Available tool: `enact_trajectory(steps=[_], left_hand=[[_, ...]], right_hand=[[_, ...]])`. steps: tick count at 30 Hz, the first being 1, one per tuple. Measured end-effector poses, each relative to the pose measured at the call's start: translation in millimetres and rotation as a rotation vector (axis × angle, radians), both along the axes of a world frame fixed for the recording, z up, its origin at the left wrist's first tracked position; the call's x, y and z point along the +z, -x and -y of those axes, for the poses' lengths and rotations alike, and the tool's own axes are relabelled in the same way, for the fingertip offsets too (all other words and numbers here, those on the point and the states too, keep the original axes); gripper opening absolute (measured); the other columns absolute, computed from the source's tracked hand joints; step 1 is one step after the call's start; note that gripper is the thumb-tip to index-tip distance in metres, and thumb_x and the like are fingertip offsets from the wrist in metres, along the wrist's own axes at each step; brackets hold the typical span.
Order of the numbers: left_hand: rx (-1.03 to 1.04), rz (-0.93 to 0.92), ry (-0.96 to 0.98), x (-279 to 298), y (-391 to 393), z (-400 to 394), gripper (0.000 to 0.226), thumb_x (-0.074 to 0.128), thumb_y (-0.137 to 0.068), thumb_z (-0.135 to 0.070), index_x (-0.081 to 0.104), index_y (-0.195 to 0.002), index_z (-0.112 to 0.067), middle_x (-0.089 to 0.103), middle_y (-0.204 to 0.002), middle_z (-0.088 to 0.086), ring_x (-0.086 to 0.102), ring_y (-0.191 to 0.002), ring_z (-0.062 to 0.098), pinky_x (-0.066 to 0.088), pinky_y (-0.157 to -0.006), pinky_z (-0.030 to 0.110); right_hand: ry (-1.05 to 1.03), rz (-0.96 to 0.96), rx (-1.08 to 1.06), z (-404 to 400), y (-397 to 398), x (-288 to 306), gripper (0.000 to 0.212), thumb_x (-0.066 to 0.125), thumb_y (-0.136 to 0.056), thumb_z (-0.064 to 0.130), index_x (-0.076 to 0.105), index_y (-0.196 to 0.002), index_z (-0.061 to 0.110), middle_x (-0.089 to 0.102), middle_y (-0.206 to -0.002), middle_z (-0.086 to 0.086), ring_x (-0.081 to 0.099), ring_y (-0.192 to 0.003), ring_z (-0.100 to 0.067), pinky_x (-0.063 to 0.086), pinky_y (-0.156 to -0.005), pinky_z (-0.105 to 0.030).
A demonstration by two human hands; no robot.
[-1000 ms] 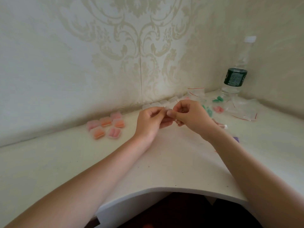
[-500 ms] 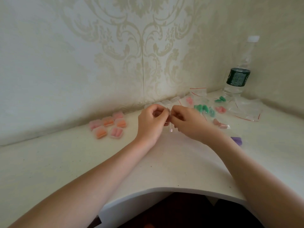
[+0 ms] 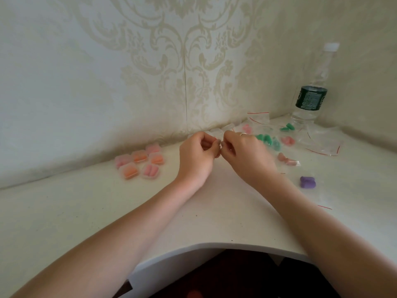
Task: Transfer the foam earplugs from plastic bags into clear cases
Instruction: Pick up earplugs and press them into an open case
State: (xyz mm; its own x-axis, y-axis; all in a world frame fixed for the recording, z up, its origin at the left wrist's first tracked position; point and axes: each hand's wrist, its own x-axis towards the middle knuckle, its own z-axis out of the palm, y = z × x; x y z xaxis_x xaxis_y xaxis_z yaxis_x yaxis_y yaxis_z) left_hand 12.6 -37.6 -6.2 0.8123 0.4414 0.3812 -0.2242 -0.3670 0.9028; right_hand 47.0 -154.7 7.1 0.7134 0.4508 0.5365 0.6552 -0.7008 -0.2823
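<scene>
Five small clear cases (image 3: 138,163) sit in a bunch on the white desk (image 3: 64,211), near the wall. Three have pink earplugs inside and two have orange ones. On the right side lie little plastic bags with red strips. One holds green earplugs (image 3: 267,140), one holds pink earplugs (image 3: 287,140), and an empty bag (image 3: 322,145) lies flat. Purple earplugs (image 3: 307,182) sit by the right arm. A water bottle (image 3: 311,91) stands in the corner. The left hand (image 3: 196,158) and right hand (image 3: 245,154) meet in the middle, fingers curled, both pinching one tiny clear bag (image 3: 218,147) between them.
</scene>
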Motion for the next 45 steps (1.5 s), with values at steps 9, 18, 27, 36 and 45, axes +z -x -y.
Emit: enact_trajectory(steps=[9, 18, 27, 36, 45], left_hand=[[0.066, -0.039, -0.081, 4, -1, -2, 0.008, 0.064, -0.077, -0.006, 0.063, -0.07, -0.011, 0.068, -0.065, 0.002, 0.064, -0.064, 0.014, 0.047, -0.059, 0.021], [0.04, -0.081, 0.087, 1, 0, -4, 0.011, 0.064, -0.079, -0.008, 0.056, -0.074, -0.013, 0.068, -0.065, 0.005, 0.069, -0.068, 0.023, 0.053, -0.067, 0.032], [-0.049, 0.012, -0.065, -2, 2, 0, 0.023, 0.07, -0.076, -0.01, 0.052, -0.071, -0.023, 0.068, -0.069, 0.007, 0.067, -0.065, 0.019, 0.053, -0.067, 0.035], [0.036, 0.139, 0.047, 2, -3, -14, 0.014, 0.064, -0.085, -0.024, 0.053, -0.076, -0.023, 0.061, -0.074, -0.001, 0.06, -0.07, 0.016, 0.055, -0.073, 0.046], [-0.213, -0.13, 0.494, 3, -10, -16, 0.016, 0.054, -0.095, -0.015, 0.067, -0.086, -0.013, 0.071, -0.086, 0.002, 0.07, -0.083, 0.013, 0.055, -0.081, 0.024]], right_hand=[[0.025, 0.061, -0.149, -6, 0, 0, 0.014, 0.041, -0.096, 0.017, 0.032, -0.086, 0.016, 0.042, -0.079, -0.006, 0.042, -0.064, -0.03, 0.022, -0.046, -0.031], [-0.123, -0.105, 0.075, 7, -14, -4, 0.019, 0.042, -0.09, 0.008, 0.032, -0.087, 0.024, 0.055, -0.079, -0.004, 0.058, -0.069, -0.032, 0.054, -0.058, -0.051], [0.046, -0.106, 0.029, 5, -21, -8, 0.032, 0.042, -0.087, 0.004, 0.069, -0.098, 0.015, 0.061, -0.093, -0.004, 0.057, -0.086, -0.028, 0.047, -0.066, -0.034], [-0.618, -0.603, 0.155, 5, -16, 1, 0.029, 0.046, -0.089, -0.003, 0.063, -0.071, 0.012, 0.067, -0.099, 0.001, 0.063, -0.071, -0.017, 0.057, -0.068, -0.027], [-0.843, -0.899, 0.225, 8, -15, 7, 0.051, 0.039, -0.083, -0.019, 0.071, -0.091, 0.019, 0.056, -0.097, -0.003, 0.053, -0.073, -0.01, 0.052, -0.066, -0.017]])
